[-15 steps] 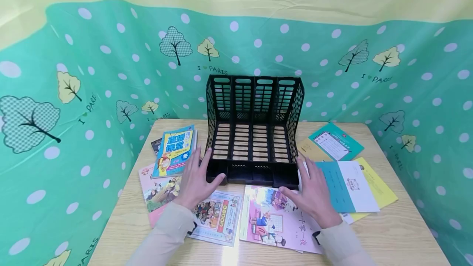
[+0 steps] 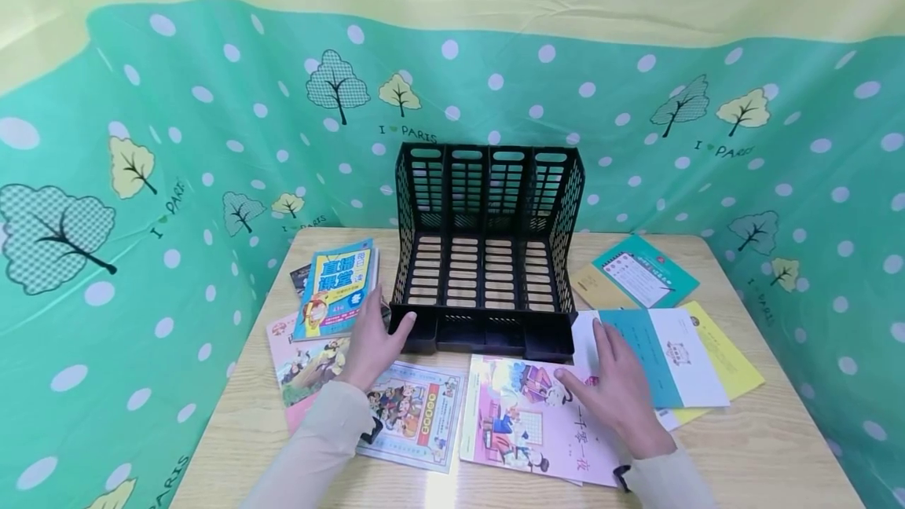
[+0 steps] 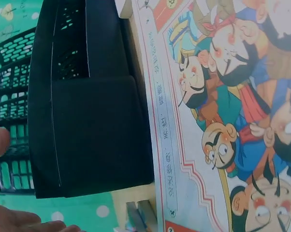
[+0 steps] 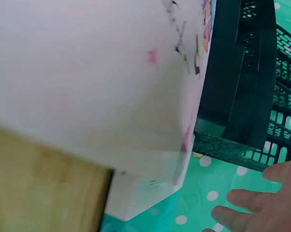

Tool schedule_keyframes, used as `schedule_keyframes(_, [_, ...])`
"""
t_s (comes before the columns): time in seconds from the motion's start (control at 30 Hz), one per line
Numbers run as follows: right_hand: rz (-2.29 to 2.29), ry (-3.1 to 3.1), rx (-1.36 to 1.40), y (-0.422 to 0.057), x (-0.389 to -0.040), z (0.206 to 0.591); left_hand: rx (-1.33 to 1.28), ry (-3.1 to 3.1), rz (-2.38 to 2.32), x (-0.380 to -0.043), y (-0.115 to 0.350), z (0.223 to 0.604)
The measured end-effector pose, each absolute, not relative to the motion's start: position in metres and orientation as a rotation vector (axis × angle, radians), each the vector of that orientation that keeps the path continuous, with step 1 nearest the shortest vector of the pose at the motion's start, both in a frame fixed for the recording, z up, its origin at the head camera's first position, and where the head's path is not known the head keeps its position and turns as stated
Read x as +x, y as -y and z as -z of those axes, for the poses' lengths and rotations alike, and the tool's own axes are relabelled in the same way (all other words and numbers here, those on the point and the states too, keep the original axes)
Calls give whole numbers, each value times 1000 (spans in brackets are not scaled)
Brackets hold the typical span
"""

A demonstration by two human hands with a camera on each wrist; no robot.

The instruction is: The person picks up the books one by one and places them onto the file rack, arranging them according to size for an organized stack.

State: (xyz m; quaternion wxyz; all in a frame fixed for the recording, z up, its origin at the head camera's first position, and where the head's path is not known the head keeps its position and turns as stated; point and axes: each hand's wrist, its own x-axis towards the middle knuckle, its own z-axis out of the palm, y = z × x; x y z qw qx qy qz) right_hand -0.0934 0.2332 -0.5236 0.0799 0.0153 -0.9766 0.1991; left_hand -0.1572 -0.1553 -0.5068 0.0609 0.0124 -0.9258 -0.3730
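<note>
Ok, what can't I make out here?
Head view: most of the dark book, under the blue-and-yellow book.
Head view: part of the yellow booklet, under the teal-and-white booklet.
Left wrist view: much of the left hand, cut off by the edges.
Right wrist view: print on the pink book, blurred.

rack [image 2: 458,334]: plastic | pink book [image 2: 519,426]: glossy paper | table [image 2: 756,446]: wood | backdrop [image 2: 495,108]: cloth

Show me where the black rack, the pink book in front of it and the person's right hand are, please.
Black rack [image 2: 484,261]: head view, on its middle divider.
Pink book [image 2: 539,426]: head view, on the middle of its cover.
Right hand [image 2: 621,393]: head view, on the back of the hand.
</note>
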Motion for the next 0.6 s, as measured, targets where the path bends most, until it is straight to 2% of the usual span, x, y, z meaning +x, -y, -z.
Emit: schedule_keyframes(0.6, [-641,3009,-123,-250,-57,536,175,2637,1516,-170,149,514])
